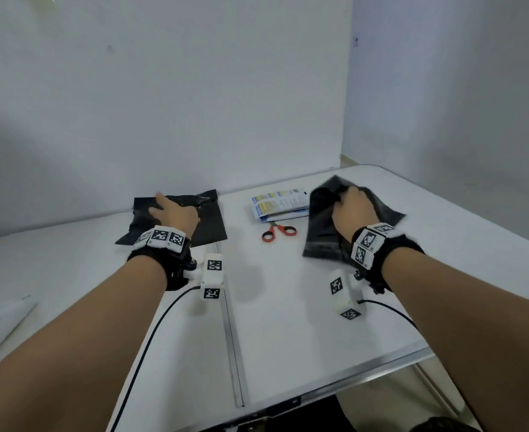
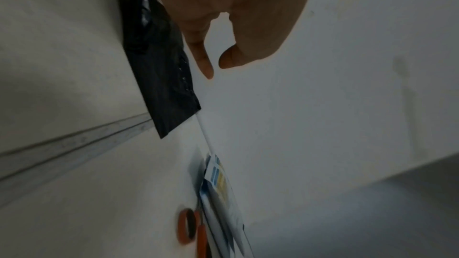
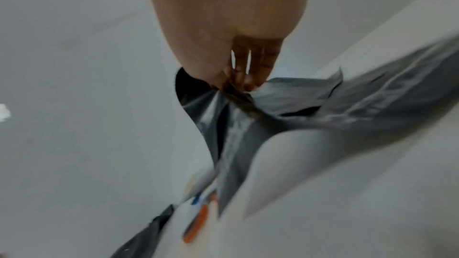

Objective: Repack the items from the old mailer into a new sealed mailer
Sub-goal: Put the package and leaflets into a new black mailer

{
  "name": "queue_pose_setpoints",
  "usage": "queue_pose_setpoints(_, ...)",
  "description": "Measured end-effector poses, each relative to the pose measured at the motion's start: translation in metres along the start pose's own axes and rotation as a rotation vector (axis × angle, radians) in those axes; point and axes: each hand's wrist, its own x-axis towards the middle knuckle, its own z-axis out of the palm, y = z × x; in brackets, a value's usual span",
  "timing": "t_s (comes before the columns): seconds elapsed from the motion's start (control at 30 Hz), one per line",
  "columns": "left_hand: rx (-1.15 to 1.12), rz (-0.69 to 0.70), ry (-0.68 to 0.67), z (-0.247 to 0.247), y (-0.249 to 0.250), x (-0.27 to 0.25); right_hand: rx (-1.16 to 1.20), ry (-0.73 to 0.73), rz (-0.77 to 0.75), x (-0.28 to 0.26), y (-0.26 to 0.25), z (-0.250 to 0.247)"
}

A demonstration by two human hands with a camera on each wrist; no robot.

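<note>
on the table [image 1: 288, 322], packets [image 1: 280, 204] lie between two mailers, scissors [image 1: 279, 232] just before them.

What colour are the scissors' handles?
Red-orange, the scissors showing best in the head view.

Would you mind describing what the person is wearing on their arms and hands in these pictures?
Both forearms are bare, with no sleeves or gloves. The left hand and right hand each sit ahead of a black wrist strap ringed with white blocks printed with black-and-white square markers. A white camera unit, also marker-tagged, hangs from each strap, and a thin black cable trails back from each unit.
</note>
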Motion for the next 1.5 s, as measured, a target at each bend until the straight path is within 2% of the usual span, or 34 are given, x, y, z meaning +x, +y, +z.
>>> queue_pose_setpoints(0.07,-0.054,0.11,-0.096,-0.003,0.01,-0.016,0.166,0.058,-0.098,-0.004,-0.023,-0.011)
queue_pose_setpoints(0.2,-0.104,0.323,-0.375,-0.013,0.049,-0.066,0.391,-0.002,-0.254,-0.017,-0.078,-0.021)
queue_pose_setpoints(0.27,-0.067,0.383,-0.572,-0.023,0.068,-0.09,0.431,-0.038,-0.331,-0.025,-0.1,-0.02)
queue_pose_setpoints(0.33,-0.092,0.395,-0.668,-0.035,0.078,-0.104,0.447,-0.083,-0.39,-0.032,-0.116,-0.016)
queue_pose_setpoints(0.47,-0.131,0.311,-0.578,-0.064,0.068,-0.1,0.457,-0.183,-0.44,-0.045,-0.133,-0.007)
queue_pose_setpoints(0.6,0.057,0.19,-0.528,-0.097,0.031,-0.082,0.417,-0.259,-0.451,-0.053,-0.141,0.004)
queue_pose_setpoints(0.73,0.333,0.096,-0.438,-0.126,-0.01,-0.059,0.608,-0.43,-0.43,-0.07,-0.158,0.018)
queue_pose_setpoints(0.83,0.636,0.198,-0.288,-0.138,-0.027,-0.05,0.602,-0.504,-0.407,-0.076,-0.162,0.036)
queue_pose_setpoints(0.93,0.708,0.417,-0.248,-0.133,-0.032,-0.055,0.459,-0.46,-0.343,-0.071,-0.149,0.052)
queue_pose_setpoints(1.03,0.907,0.588,-0.381,-0.121,-0.03,-0.062,0.346,-0.423,-0.217,-0.064,-0.13,0.056)
queue_pose_setpoints(1.1,0.981,0.592,-0.522,-0.111,-0.028,-0.063,0.303,-0.439,-0.154,-0.06,-0.119,0.055)
queue_pose_setpoints(1.2,0.893,0.628,-0.6,-0.095,-0.025,-0.065,0.24,-0.433,-0.097,-0.056,-0.105,0.054)
queue_pose_setpoints(1.27,0.847,0.61,-0.577,-0.09,-0.022,-0.069,0.223,-0.426,-0.051,-0.054,-0.096,0.057)
queue_pose_setpoints(1.33,0.709,0.564,-0.558,-0.089,-0.017,-0.069,0.235,-0.424,-0.015,-0.052,-0.09,0.06)
queue_pose_setpoints(1.5,0.003,0.199,-0.536,-0.107,0.004,-0.058,0.401,-0.354,0.07,-0.042,-0.085,0.068)
